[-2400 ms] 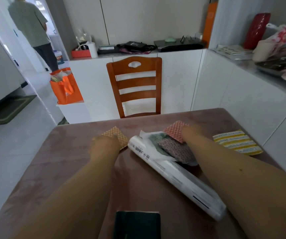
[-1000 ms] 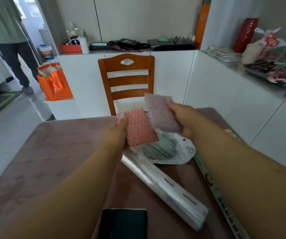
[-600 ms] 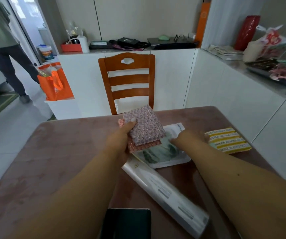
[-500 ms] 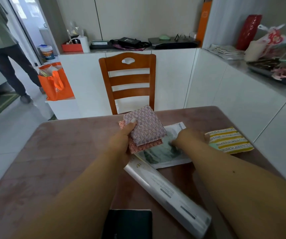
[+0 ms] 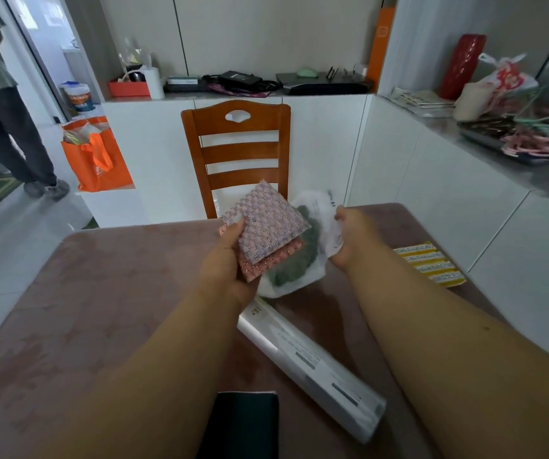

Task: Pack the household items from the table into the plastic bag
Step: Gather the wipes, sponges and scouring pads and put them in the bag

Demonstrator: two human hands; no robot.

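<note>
My left hand (image 5: pixel 230 260) pinches the two stacked scouring pads (image 5: pixel 266 226), thumb on top, and my right hand (image 5: pixel 349 240) is closed on the upper edge of the plastic bag (image 5: pixel 303 260), which hangs just to the right of the pads and touches them above the surface (image 5: pixel 117 293). I judge the pads need to travel right and down into the bag, but I cannot tell whether its mouth is open towards them. The long roll (image 5: pixel 309 359) lies nearer me, its axis running near-right to far-left, and the yellow pack (image 5: pixel 428 265) sits off to the right of my right grip.
</note>
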